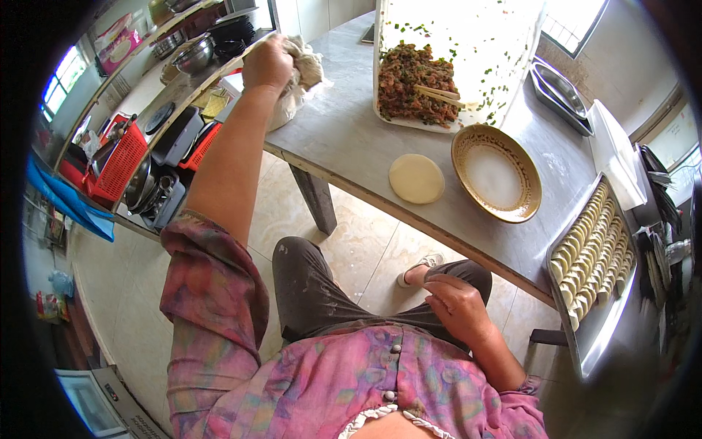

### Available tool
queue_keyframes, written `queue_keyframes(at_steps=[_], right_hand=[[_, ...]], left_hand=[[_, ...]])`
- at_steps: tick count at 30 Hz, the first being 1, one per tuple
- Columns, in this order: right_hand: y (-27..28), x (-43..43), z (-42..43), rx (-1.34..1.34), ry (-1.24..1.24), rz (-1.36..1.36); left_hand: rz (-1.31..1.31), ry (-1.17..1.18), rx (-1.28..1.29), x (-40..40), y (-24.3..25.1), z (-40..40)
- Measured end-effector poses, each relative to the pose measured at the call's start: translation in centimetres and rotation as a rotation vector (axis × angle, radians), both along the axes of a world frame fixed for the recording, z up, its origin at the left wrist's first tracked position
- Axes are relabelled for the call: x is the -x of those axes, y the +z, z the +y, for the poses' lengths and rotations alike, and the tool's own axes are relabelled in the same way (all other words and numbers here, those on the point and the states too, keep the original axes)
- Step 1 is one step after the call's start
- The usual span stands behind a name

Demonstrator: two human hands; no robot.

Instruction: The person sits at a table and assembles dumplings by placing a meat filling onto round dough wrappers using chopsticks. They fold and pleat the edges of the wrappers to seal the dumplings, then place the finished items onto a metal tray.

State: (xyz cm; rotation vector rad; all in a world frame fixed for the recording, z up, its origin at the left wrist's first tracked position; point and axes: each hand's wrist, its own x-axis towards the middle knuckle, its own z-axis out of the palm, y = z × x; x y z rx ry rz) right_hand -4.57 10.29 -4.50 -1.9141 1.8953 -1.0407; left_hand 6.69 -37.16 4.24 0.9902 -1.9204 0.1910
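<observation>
My left hand (270, 65) is closed on a pale crumpled cloth (305, 61) at the table's left end, over a clear plastic bag (285, 107). My right hand (458, 307) rests on my right thigh, fingers loosely bent, with nothing seen in it. Before me on the grey table (351, 137) lies a stack of round dough wrappers (417, 179). Right of it stands a brown-rimmed bowl (496, 173) with something whitish inside. Behind them, a white tub (493, 71) holds minced filling (414, 79) with chopped greens and a pair of wooden chopsticks (439, 95) in it.
A metal tray (595, 340) with rows of folded dumplings (589, 252) sits at the table's right end. Metal trays (559, 93) and a white container (614, 148) stand behind it. Shelves at the left hold red baskets (119, 164), metal bowls (194, 55) and black dishes (233, 30).
</observation>
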Motion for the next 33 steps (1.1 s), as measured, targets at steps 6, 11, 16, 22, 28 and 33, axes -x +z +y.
queue_keyframes(at_steps=[6,11,16,22,28,33], right_hand=[[0.6,0.4,-0.1,0.014,0.015,-0.035],[2.8,-0.5,-4.8,0.162,0.221,-0.655],[9.2,-4.9,-9.5,0.178,0.447,-1.476],[8.4,-5.6,-10.4,0.206,0.446,-1.966],[6.5,-6.0,-11.1,0.312,0.433,-1.947],[4.9,-8.0,-9.7,0.164,0.24,-1.69]], left_hand=[[0.583,-0.381,0.044,-3.8,5.9,2.0],[0.894,-0.878,-0.414,-10.5,10.8,13.7],[0.213,-0.742,-0.281,-9.7,3.8,22.9],[0.92,-1.639,-0.588,-5.7,1.3,29.3],[1.664,-2.526,-1.455,-1.4,0.5,29.2],[1.348,-1.941,-0.685,1.5,2.5,26.2]])
